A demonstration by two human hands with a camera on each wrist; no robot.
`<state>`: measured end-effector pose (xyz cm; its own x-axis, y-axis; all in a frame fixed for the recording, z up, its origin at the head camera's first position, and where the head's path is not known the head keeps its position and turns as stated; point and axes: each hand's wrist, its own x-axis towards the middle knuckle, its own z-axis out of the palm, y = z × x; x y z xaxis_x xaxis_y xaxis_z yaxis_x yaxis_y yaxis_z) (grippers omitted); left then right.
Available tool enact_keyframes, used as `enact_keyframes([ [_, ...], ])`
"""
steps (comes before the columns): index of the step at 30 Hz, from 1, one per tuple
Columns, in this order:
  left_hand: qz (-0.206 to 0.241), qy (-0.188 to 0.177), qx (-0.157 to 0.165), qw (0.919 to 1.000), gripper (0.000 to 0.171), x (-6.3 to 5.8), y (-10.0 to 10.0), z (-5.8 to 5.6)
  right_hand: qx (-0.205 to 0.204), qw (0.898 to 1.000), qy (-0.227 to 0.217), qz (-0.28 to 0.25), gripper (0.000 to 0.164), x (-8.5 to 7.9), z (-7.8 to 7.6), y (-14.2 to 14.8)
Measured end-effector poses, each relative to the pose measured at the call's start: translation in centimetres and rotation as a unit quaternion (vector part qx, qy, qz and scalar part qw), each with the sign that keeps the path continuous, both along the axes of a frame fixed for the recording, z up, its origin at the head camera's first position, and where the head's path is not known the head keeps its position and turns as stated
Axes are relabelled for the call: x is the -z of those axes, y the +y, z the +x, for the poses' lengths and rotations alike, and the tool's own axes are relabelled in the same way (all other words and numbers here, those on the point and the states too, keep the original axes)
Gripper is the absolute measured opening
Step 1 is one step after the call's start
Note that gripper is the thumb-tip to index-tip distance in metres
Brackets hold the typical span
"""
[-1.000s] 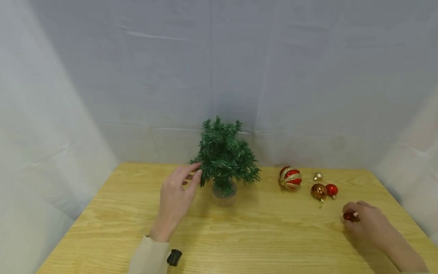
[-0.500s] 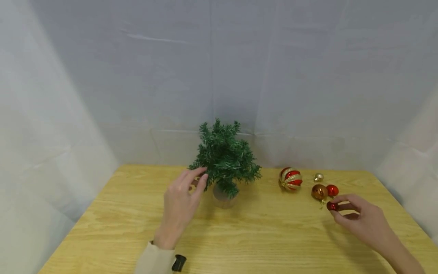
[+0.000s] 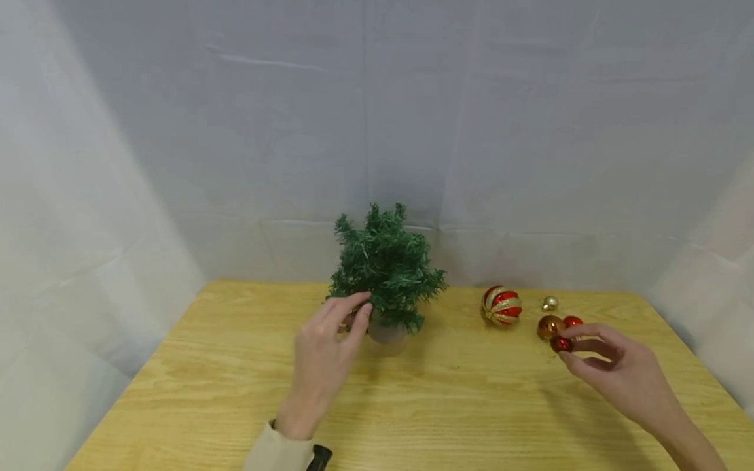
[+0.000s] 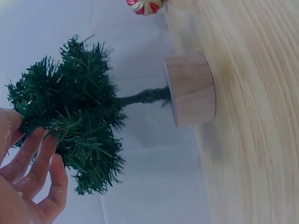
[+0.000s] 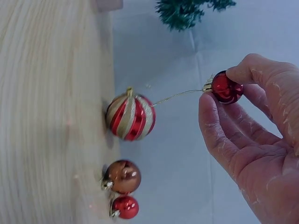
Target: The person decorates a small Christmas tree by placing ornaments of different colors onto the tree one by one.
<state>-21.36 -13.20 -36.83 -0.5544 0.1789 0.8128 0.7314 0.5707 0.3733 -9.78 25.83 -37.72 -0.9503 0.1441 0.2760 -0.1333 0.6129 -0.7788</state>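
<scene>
Left hand (image 3: 326,347): pinches twigs at the edge of the tree (image 3: 385,261).
Right hand (image 3: 627,373): pinches the dark red ball (image 5: 227,88) by its sides.
Tree: stands near the middle of the back of the tabletop (image 3: 448,409), on a round wooden base (image 4: 191,88).
Dark red ball: is up in the air, off the tabletop, with a thin gold string (image 5: 177,94) on its cap.
Striped ball (image 3: 501,306): lies to the right of the tree, red and gold.
Brown ball (image 3: 548,326): lies right of the striped ball, just beside the red ball (image 5: 125,207).
Gold ball (image 3: 550,303): lies behind the brown ball, very small.
</scene>
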Motion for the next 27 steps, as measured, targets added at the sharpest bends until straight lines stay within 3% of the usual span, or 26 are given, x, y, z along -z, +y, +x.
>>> enact_keyframes([
  [9,0.014,-0.008,0.004,0.9999,0.020,0.0,1.0,0.9,-0.040,0.998,0.049,-0.017,0.028,-1.3,0.3,-1.9],
  [16,0.012,-0.014,0.003,0.9998,0.020,-0.2,1.8,1.4,-0.058,0.996,0.062,-0.030,0.032,-2.4,0.3,-3.0],
  [27,0.009,-0.031,0.004,0.9995,0.019,-0.4,2.8,1.8,-0.101,0.985,0.126,-0.064,0.034,-3.2,0.1,-4.2],
])
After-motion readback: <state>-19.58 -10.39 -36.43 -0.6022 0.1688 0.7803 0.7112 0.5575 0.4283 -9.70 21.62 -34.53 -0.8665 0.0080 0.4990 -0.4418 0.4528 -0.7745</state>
